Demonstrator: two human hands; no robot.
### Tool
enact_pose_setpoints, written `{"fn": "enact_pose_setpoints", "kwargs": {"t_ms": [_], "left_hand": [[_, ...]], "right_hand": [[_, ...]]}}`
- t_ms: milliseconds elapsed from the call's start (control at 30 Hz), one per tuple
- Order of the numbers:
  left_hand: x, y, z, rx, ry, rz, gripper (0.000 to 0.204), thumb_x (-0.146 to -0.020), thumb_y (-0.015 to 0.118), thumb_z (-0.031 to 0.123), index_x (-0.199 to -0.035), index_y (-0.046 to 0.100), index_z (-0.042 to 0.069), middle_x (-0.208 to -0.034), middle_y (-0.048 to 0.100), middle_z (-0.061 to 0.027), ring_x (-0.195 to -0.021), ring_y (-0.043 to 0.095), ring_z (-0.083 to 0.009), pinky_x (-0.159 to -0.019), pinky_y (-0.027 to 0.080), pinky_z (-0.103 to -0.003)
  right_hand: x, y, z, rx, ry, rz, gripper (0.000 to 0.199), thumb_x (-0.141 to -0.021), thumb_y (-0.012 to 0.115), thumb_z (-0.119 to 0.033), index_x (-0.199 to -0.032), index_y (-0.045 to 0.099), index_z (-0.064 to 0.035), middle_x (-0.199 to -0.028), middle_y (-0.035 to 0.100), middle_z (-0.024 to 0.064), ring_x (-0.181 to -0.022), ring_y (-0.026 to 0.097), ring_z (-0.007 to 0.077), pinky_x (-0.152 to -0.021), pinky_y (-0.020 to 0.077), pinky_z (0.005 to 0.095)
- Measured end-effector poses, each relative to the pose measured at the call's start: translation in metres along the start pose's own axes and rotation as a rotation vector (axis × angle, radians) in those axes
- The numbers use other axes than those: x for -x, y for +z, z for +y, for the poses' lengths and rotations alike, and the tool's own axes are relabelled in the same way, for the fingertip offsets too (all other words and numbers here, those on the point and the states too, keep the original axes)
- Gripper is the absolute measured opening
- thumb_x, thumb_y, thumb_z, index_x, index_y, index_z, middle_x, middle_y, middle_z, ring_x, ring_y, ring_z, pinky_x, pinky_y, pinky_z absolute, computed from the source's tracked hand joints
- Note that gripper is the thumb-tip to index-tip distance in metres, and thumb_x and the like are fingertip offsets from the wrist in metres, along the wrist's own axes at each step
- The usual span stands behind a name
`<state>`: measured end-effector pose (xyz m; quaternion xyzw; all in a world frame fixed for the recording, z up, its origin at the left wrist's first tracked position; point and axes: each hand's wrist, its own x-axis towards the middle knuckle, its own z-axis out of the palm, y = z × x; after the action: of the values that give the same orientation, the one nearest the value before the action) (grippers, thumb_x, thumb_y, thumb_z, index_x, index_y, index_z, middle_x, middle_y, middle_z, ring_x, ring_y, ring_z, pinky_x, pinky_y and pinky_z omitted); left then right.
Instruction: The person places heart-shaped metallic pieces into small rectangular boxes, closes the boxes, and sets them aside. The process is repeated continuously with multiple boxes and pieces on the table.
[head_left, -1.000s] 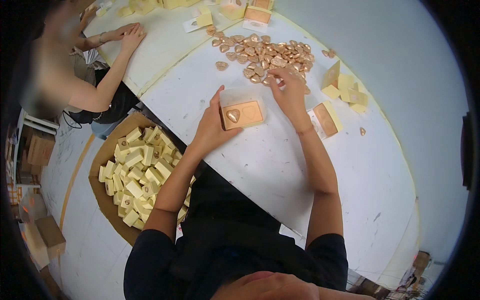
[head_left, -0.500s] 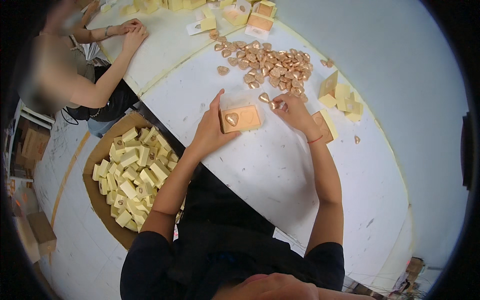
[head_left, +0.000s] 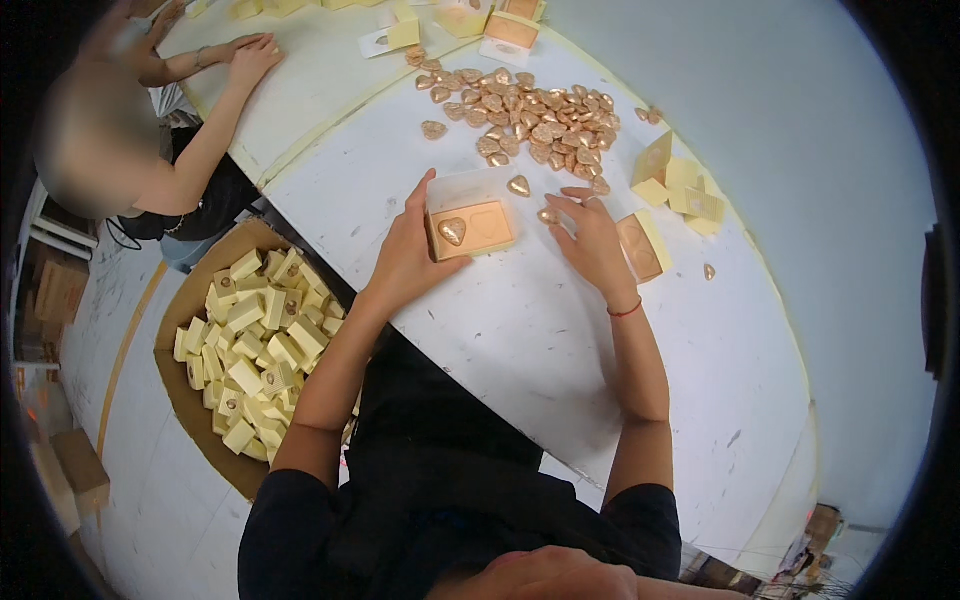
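Observation:
My left hand (head_left: 408,258) grips a small open box (head_left: 494,238) by its left end, thumb along the front. Inside it, a peach insert has two heart-shaped hollows. One gold foil-wrapped heart (head_left: 452,232) sits in the left hollow, while the right one holds nothing. To the right of the box, my right hand (head_left: 598,252) is open, fingers apart, its tips beside a loose gold heart (head_left: 548,215). Whether they touch it I cannot tell. Another gold heart (head_left: 518,186) lies just behind the box.
A pile of gold hearts (head_left: 545,120) covers the far part of the white table (head_left: 520,340). Open yellow boxes (head_left: 692,192) and one box with a peach insert (head_left: 640,248) lie at right. Down left, a carton (head_left: 172,375) holds many yellow boxes. A co-worker's hands (head_left: 255,55) rest at far left.
My right hand's fingers have spread apart around the loose heart near the box. My left hand still holds the box, and the whole view has shifted slightly.

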<state>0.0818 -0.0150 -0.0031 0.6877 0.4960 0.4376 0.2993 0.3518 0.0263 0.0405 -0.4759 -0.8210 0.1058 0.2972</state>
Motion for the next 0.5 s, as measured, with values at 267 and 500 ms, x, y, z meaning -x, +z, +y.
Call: {"fn": "enact_pose_setpoints", "kwargs": {"t_ms": [267,500], "left_hand": [[0.000,-0.003,0.003,0.043,-0.045,-0.044,0.117,-0.066,0.087,0.013,-0.155,0.012,0.005,-0.134,0.052,-0.0223,-0.122,0.054,-0.0361,-0.105,0.043,-0.041],[0.001,-0.003,0.003,-0.006,0.042,0.020,0.115,-0.064,0.086,0.013,-0.155,0.015,0.005,-0.116,0.061,-0.0234,-0.106,0.058,-0.0420,-0.093,0.047,-0.045]], "right_hand": [[-0.006,-0.001,-0.006,0.007,0.299,-0.156,0.016,-0.078,0.074,-0.010,-0.091,0.070,-0.0023,-0.085,0.065,0.0126,-0.091,0.064,0.0297,-0.079,0.0517,0.0390],[-0.005,0.015,-0.082,0.084,-0.201,0.114,0.022,-0.078,0.077,-0.020,-0.095,0.069,-0.0093,-0.088,0.064,0.0060,-0.099,0.059,0.0260,-0.087,0.0421,0.0407]]}}
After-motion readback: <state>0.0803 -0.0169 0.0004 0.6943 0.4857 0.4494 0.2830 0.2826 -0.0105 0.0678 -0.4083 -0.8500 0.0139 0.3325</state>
